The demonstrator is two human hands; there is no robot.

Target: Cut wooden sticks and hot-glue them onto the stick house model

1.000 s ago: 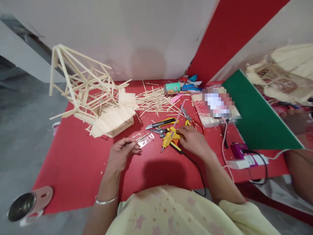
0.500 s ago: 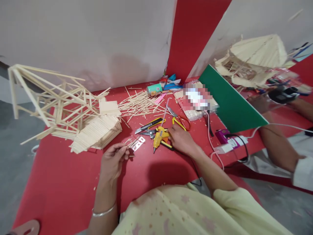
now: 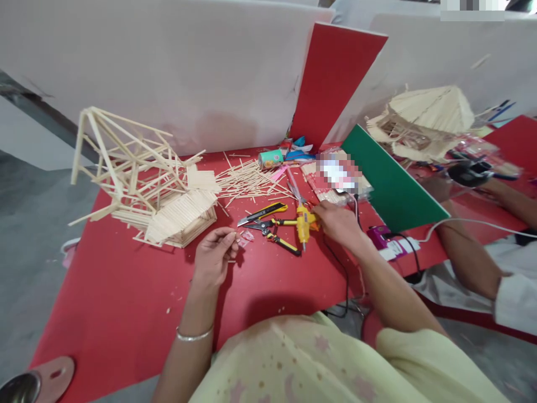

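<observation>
My right hand [image 3: 338, 226] is closed round the grip of a yellow glue gun [image 3: 305, 224]. Its nozzle points toward me, and a clear glue stick [image 3: 292, 182] sticks out of its back. My left hand [image 3: 216, 254] pinches thumb and fingers together over the red table; whatever is in the pinch is too small to make out. A small shiny, pale piece [image 3: 246, 238] lies just beyond these fingertips. Between the hands are yellow-and-black cutters [image 3: 285, 244] and a box cutter [image 3: 264, 212]. Scissors [image 3: 304, 200] lie partly hidden behind the glue gun.
A wooden-stick model [image 3: 180, 215] stands on the left, with loose sticks [image 3: 247, 179] and a green can [image 3: 271, 159] behind. A green board [image 3: 390, 179] separates off another person's arm [image 3: 474, 240] and model [image 3: 432, 115]. Cables run to a purple power strip [image 3: 380, 238].
The glue gun has shifted right in my right hand, uncovering more of the cutters. My left hand stays pinched. The view has tilted up and moved, so much of the scene looks displaced.
</observation>
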